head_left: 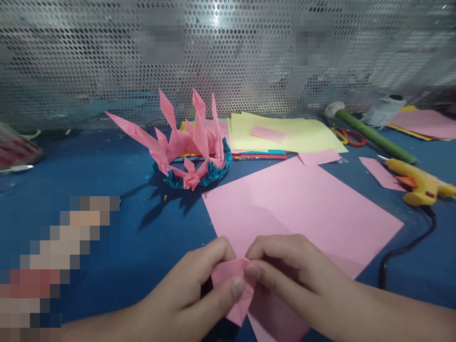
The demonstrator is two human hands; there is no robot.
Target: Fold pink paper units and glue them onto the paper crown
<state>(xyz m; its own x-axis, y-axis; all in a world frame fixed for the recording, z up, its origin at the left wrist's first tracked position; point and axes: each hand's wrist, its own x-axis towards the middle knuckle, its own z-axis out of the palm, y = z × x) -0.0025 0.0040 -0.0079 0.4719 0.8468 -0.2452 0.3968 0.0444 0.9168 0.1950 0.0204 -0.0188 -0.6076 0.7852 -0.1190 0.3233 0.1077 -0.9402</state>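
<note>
A small folded pink paper (235, 306) is held between both hands at the front middle. My left hand (199, 280) pinches its left side, thumb pressed flat on the face. At its upper right edge, the thumb and forefinger of my right hand (292, 270) grip the same paper. Beneath the hands lies a large pink paper sheet (313, 204), partly covered by my right hand. Beyond, to the left, stands a paper crown (192, 173) with tall pink points and a crumpled blue band around its base.
Yellow sheets (299, 135) lie stacked behind. To the right are a yellow glue gun (423, 183) with a black cord (384, 266), a pink strip (381, 173), a green roll (374, 135) and red-handled scissors (352, 137). A perforated metal panel (249, 61) closes off the back.
</note>
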